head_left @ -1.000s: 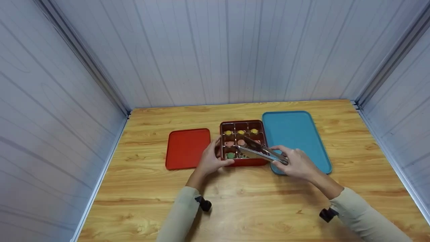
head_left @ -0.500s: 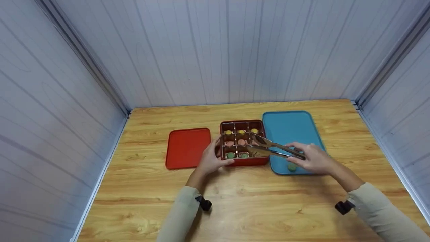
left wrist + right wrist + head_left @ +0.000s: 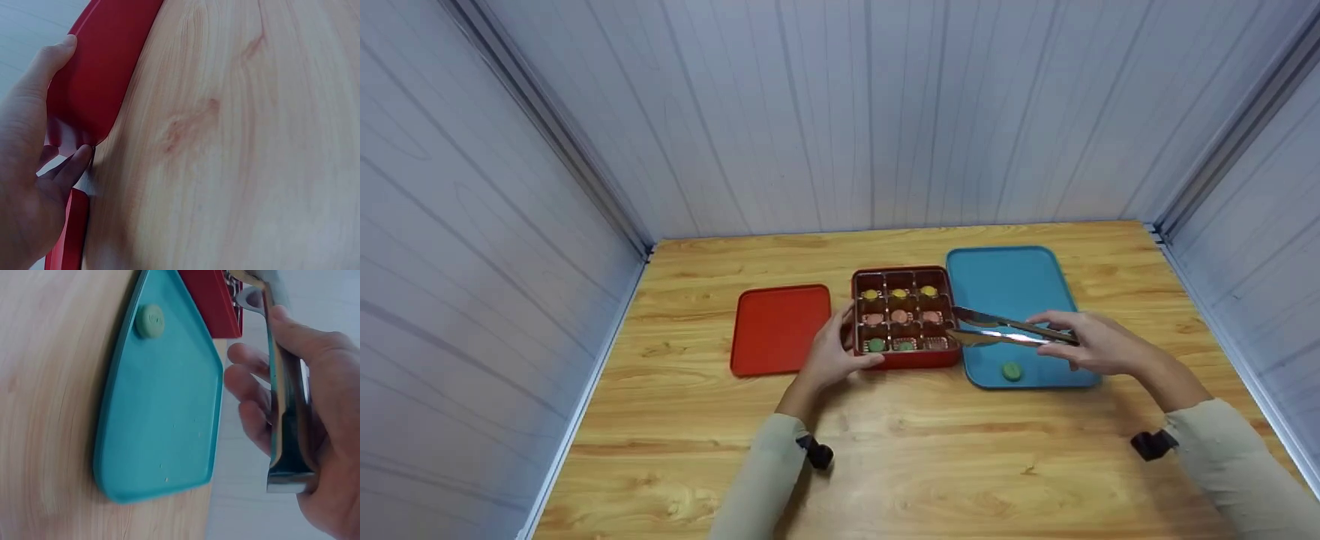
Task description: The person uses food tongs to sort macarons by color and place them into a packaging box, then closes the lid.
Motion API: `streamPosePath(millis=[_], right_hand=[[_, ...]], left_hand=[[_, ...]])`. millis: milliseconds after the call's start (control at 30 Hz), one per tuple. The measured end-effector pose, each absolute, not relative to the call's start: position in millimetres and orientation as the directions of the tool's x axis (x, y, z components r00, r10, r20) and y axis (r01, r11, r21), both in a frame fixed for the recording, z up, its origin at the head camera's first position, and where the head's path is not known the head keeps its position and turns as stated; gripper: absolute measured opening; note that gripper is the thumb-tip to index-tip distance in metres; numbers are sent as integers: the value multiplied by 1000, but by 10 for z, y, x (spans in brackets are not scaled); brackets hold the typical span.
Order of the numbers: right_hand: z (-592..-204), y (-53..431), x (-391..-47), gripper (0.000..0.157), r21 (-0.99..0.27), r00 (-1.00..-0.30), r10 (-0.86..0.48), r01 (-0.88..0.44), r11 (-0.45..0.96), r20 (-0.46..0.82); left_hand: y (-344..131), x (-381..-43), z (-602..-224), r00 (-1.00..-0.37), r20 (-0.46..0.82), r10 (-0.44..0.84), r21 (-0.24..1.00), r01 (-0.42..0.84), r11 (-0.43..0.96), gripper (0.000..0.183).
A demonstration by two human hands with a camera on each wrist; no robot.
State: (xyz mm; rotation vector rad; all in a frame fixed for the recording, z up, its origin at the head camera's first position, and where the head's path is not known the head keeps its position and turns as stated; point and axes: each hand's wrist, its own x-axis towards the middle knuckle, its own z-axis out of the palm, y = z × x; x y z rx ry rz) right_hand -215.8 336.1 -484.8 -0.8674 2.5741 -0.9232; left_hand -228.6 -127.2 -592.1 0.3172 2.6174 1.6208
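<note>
A red box [image 3: 911,361] with a clear divided insert stands mid-table. Yellow pieces [image 3: 899,294] fill its back row, pink ones [image 3: 900,316] the middle. In front, green round pieces [image 3: 876,345] occupy the left and middle compartments; only liner shows at right. My left hand [image 3: 832,358] grips the box's front left corner, thumb on the front wall and fingers along the side. My right hand [image 3: 1099,343] holds metal tongs [image 3: 289,422], their tips apart near the box's right edge, nothing visible between them. Below them, a green embossed round piece [image 3: 150,321] lies on the blue tray [image 3: 1005,274].
To the left of the box lies a flat red square tray or lid [image 3: 780,330]. The blue tray stands against the box's right side and carries a few crumbs. Pale panel walls [image 3: 840,112] enclose the wooden table [image 3: 900,465] at the back and sides.
My right hand has moved right with the tongs, whose tips have left the box's interior. The green piece on the blue tray has come into sight. My left hand has stayed on the box.
</note>
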Motion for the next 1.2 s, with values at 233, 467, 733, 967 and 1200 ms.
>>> streamPosePath(millis=[233, 467, 733, 967, 1200], right_hand=[[-4871, 3552, -2190, 40, -632, -793, -594, -393, 668, -135], [-4887, 3747, -2216, 37, -577, -828, -545, -383, 722, -132], [-4911, 3886, -2228, 43, -627, -812, -534, -292, 723, -237], [-4943, 3935, -2209, 44, -678, -787, -563, -271, 683, -253], [-4939, 3960, -2186, 44, -699, -771, -572, -246, 671, -278]], left_hand=[[-1270, -2291, -5922, -978, 68, 195, 876, 153, 458, 121], [-1271, -2287, -5921, -980, 65, 186, 875, 146, 461, 122], [-1277, -2285, -5915, -981, 60, 184, 877, 140, 460, 123], [-1269, -2306, -5930, -982, 49, 185, 887, 128, 443, 122], [-1273, -2303, -5938, -977, 68, 200, 887, 151, 437, 121]])
